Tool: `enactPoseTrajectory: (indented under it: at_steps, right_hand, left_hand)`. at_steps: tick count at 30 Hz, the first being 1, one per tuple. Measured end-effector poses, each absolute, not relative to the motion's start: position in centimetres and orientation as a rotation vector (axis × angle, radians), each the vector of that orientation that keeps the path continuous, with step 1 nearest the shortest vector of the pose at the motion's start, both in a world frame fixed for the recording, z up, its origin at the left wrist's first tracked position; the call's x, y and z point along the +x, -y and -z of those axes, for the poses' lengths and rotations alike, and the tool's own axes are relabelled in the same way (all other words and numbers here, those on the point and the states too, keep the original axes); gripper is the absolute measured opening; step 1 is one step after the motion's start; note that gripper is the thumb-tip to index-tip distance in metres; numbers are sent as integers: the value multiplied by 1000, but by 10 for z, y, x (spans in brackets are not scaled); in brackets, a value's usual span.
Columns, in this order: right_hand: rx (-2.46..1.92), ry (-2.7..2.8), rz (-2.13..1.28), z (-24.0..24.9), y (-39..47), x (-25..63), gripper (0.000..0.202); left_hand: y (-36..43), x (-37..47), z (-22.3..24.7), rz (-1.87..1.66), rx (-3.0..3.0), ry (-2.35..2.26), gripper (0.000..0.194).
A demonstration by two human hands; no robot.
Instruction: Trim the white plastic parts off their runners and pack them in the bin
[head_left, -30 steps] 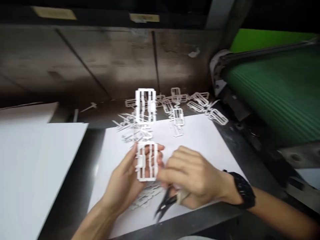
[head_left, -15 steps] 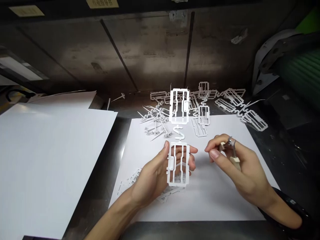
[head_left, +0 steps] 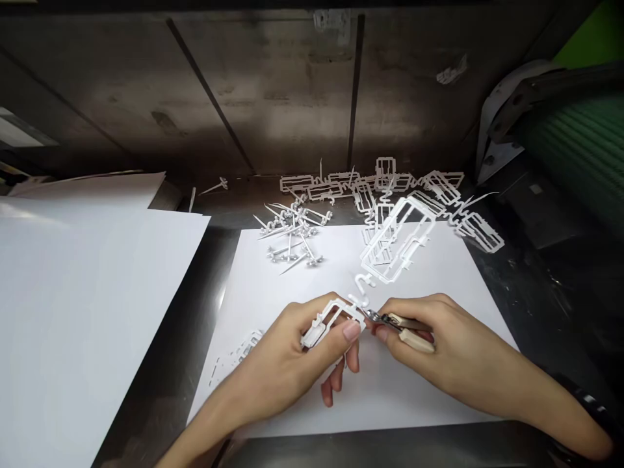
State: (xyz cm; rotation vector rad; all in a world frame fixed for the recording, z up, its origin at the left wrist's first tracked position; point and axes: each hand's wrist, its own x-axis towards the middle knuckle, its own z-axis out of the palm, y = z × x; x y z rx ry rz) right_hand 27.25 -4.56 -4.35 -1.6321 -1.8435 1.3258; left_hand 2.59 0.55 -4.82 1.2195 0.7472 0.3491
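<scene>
Between thumb and fingers, my left hand (head_left: pixel 297 367) grips one white plastic frame (head_left: pixel 319 328) of a moulded pair. An S-shaped runner (head_left: pixel 359 291) joins it to a second white frame (head_left: pixel 400 239), which tilts up to the right above the paper. My right hand (head_left: pixel 443 344) is closed around side cutters (head_left: pixel 412 331) with cream handles. Their metal jaws touch or nearly touch the runner where it meets the held frame; whether the blades are closed on it I cannot tell. Loose white frames (head_left: pixel 238 356) lie left of my left wrist.
White paper (head_left: pixel 414 396) covers the dark metal bench under my hands. A heap of cut runners with spikes (head_left: pixel 292 237) lies at its back edge. More joined frames (head_left: pixel 480 231) spread along the back right. A paper stack (head_left: pixel 97 292) is on the left, a metal wall (head_left: pixel 283 97) behind.
My left hand has turned the joined frames, so they now slant to the right. The cutters have swung round and come left to the runner. The view has shifted slightly.
</scene>
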Motion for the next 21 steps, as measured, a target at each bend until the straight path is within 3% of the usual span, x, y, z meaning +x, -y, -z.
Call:
enactPoseTrajectory:
  at_steps: [8,17,21]
  right_hand:
    - [-1636,1868,-1407,36,43,267,24]
    - [-1566,1944,-1328,44,47,274,25]
    - [-1556,1941,-1322,45,48,274,26]
  left_hand:
    - [-6,27,49,-301,1310,-757,13]
    - [-7,27,45,-300,1378,-739,36]
    - [-9,25,46,-296,1394,-751,34]
